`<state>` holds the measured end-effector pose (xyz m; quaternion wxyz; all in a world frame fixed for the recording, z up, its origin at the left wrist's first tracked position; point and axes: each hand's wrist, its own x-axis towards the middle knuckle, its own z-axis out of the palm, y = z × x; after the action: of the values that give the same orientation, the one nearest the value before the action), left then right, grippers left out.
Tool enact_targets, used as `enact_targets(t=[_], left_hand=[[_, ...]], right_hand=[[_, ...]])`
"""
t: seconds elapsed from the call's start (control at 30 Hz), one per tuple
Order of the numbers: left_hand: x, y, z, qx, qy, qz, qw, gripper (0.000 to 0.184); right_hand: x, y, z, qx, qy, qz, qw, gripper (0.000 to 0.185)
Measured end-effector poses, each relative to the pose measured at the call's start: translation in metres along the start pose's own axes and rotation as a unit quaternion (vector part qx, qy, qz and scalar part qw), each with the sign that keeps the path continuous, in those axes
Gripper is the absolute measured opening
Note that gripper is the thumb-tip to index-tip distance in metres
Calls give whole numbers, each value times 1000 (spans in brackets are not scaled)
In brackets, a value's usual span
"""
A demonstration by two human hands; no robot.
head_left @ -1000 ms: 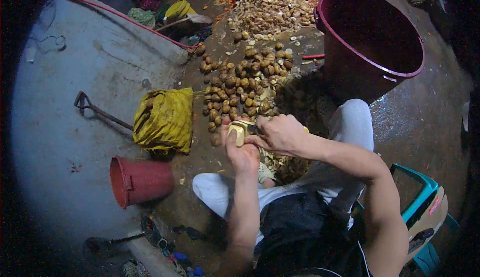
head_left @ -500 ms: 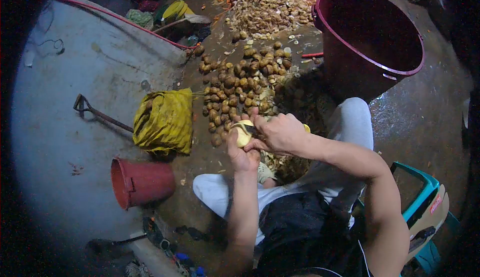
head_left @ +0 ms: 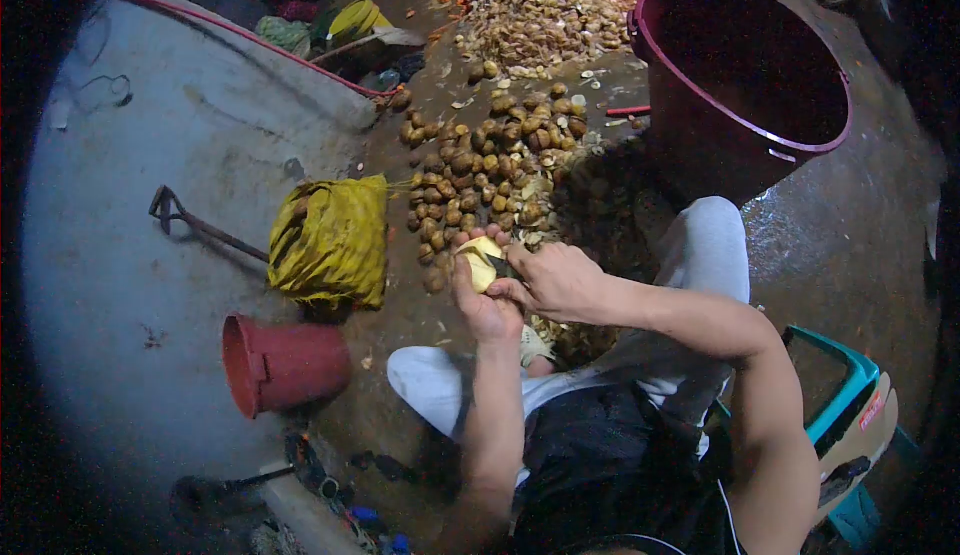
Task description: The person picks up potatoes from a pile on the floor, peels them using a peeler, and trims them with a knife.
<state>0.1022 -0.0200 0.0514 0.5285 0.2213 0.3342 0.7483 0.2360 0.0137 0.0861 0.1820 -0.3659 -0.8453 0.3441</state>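
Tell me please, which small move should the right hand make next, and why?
Probably the right hand should draw the dark-bladed tool a little along the pale yellow piece. The blade lies against it, and the left hand cups the piece. What is under the blade is hidden.

dark top [head_left: 590,465], thin white piping [head_left: 728,515] | pale grey trousers [head_left: 715,245] | light footwear [head_left: 533,343]

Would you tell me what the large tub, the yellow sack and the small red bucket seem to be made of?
The large tub looks like glossy plastic, from highlights along its rim. The yellow sack seems woven plastic, perhaps coarse cloth: it creases softly and shows loose strands. The small red bucket is probably plastic, duller, its wall smooth and evenly coloured.
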Motion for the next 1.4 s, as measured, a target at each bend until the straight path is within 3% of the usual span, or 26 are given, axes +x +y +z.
enact_targets(t=[0.17, 0.23, 0.37, 0.53, 0.87, 0.93, 1.17, 1.23, 1.27, 1.33, 1.4], left_hand=[[-1, 1, 9, 24, 34, 47, 998, 35], [0, 4, 8, 134, -19, 102, 986, 35], [1, 10, 7, 215, -56, 149, 964, 32], [1, 17, 3, 278, -87, 171, 941, 49], [6, 21, -5, 343, -110, 197, 912, 59], [6, 24, -7, 241, -150, 133, 950, 56], [6, 26, -8, 202, -127, 54, 970, 52], [11, 29, -24, 263, -123, -56, 955, 52], [14, 35, -30, 263, -124, -57, 955, 52], [19, 48, -41, 207, -157, -302, 917, 44], [18, 53, -31, 222, -158, -292, 917, 50]], right_hand=[[-1, 0, 8, 87, 22, -1, 996, 61], [0, 1, 4, 128, 2, -19, 992, 63], [4, 11, 6, 141, -24, -15, 990, 66], [4, 9, 3, 157, 8, -37, 987, 69], [11, 24, 17, 152, 1, -36, 988, 63], [11, 20, 10, 158, -25, -16, 987, 64], [7, 10, -16, 17, -15, 41, 999, 68], [9, 19, -26, -102, -40, 31, 993, 69], [12, 32, -30, -131, -92, 47, 986, 73], [12, 46, -46, -163, -93, 82, 979, 74], [16, 65, -48, -153, -52, 100, 982, 78]])
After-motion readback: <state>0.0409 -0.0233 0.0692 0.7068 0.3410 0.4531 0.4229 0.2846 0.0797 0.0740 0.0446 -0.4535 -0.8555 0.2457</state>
